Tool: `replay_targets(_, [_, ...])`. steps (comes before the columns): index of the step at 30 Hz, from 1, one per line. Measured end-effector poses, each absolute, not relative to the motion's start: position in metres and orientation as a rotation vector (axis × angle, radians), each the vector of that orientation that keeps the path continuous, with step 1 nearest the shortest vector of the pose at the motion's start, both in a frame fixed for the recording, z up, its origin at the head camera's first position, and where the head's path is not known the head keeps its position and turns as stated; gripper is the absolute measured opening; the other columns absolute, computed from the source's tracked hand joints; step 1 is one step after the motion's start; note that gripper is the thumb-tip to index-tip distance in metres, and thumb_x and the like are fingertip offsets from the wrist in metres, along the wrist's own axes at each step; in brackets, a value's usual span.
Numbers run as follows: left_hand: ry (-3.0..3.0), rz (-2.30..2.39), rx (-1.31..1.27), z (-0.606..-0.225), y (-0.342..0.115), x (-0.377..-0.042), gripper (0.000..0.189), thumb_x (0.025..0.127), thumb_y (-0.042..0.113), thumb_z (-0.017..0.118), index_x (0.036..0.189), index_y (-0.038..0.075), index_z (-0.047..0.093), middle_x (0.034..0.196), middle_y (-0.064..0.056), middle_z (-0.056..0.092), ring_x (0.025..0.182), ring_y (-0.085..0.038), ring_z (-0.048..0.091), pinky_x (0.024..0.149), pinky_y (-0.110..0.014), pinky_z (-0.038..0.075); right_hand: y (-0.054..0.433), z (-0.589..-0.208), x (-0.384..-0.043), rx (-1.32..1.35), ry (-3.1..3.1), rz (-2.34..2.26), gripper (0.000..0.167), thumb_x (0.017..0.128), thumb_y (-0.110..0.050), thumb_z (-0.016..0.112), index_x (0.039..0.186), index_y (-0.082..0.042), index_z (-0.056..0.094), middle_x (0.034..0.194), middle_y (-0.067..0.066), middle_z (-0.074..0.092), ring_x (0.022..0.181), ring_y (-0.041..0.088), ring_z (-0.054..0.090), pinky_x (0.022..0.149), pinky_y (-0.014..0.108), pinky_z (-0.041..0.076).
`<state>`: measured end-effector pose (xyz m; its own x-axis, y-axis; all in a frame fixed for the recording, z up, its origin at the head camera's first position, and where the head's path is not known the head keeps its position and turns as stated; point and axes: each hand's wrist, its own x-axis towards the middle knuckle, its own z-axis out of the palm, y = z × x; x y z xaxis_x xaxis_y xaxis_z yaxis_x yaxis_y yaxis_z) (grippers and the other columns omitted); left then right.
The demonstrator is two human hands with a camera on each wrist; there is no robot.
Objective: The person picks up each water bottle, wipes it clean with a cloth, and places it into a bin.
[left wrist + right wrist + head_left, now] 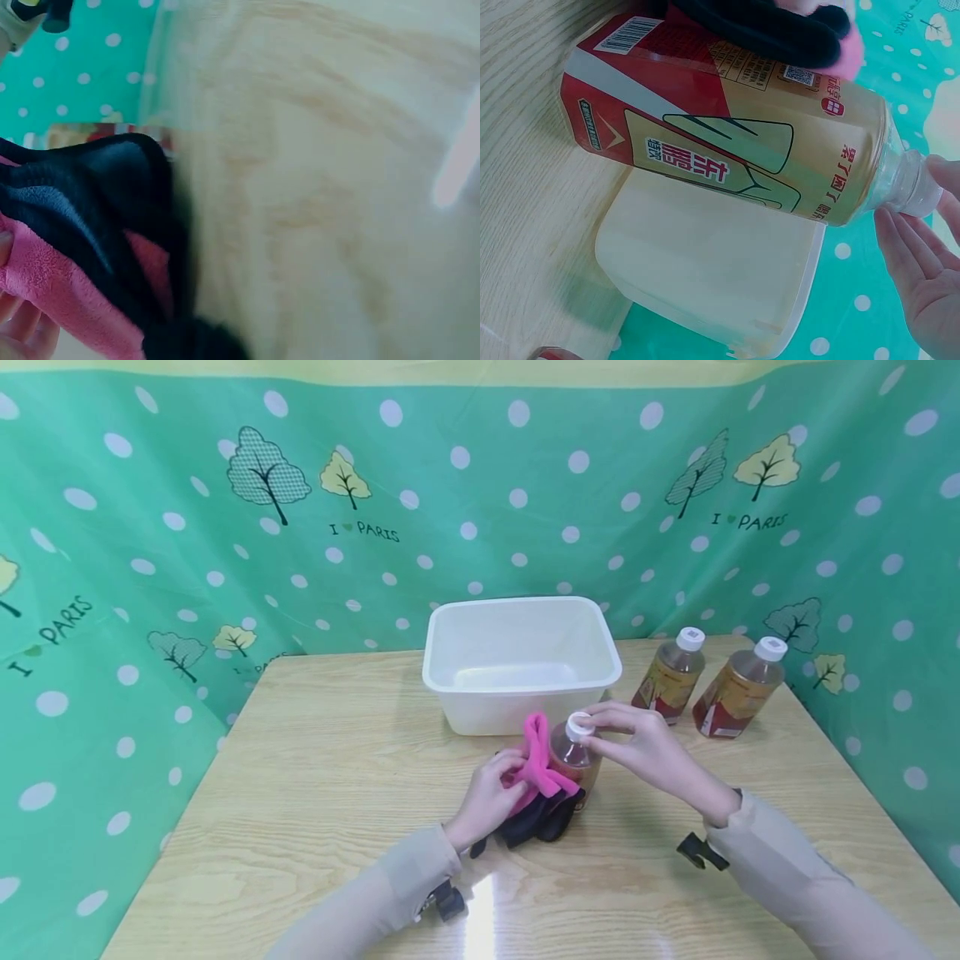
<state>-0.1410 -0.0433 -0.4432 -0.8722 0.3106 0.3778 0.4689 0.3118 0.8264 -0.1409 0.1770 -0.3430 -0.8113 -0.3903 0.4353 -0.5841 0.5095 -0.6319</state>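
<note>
Pinches the white cap (579, 725) of the near bottle (567, 752) between fingers and thumb of the right hand (637, 742); grips the pink-and-black cloth (537, 772) with curled fingers of the left hand (491, 795), just left of that bottle; in the head view, hides much of the bottle's lower part behind the cloth, so cannot tell there whether to call its base set on the table (337, 777); in the right wrist view, shows the red-and-gold label (705, 150), overlapped along one edge by black cloth; has a white bin (517, 710) just behind, with bottle and cloth in the way before its near wall; to the right of the bin, has two more capped bottles, the inner bottle (667, 681) and the outer bottle (737, 695), near each other towards the table's back corner; at the back and sides, has a green curtain (517, 468) with white dots, trees and "I PARIS" lettering; nearer, catches a bright glare (480, 914) on the table, beside the left sleeve (397, 881).
</note>
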Motion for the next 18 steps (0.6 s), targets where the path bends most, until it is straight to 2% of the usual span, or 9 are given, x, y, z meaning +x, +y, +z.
replay_targets(7, [-2.483, -1.431, -0.780, -0.456, -0.045, -0.142, 0.024, 0.070, -0.005, 0.062, 0.094, -0.004, 0.062, 0.100, -0.014, 0.062, 0.101, -0.026, 0.055, 0.089, -0.033, 0.045, 0.177, -0.345, -0.141, 0.831, -2.494, 1.189, 0.029, 0.071, -0.003, 0.070, 0.099, -0.005, 0.066, 0.095, 0.003, 0.065, 0.089, 0.011, 0.060, 0.071, 0.020, 0.052])
replay_targets(14, [-2.536, -1.384, -0.779, -0.458, -0.045, -0.143, 0.025, 0.069, -0.007, 0.061, 0.094, -0.003, 0.063, 0.096, -0.012, 0.062, 0.094, -0.023, 0.057, 0.085, -0.030, 0.047, 0.177, -0.345, -0.142, 0.852, -2.460, 1.188, 0.028, 0.071, -0.003, 0.070, 0.099, -0.004, 0.065, 0.094, 0.005, 0.066, 0.085, 0.012, 0.061, 0.071, 0.015, 0.050])
replay_targets(18, [-2.524, -1.410, -0.795, -0.453, -0.046, -0.143, 0.023, 0.069, -0.006, 0.062, 0.093, -0.004, 0.063, 0.095, -0.013, 0.063, 0.095, -0.024, 0.057, 0.085, -0.031, 0.046, 0.177, -0.344, -0.142, 0.850, -2.472, 1.182, 0.029, 0.071, -0.004, 0.070, 0.099, -0.005, 0.065, 0.094, 0.004, 0.066, 0.086, 0.012, 0.060, 0.072, 0.017, 0.051])
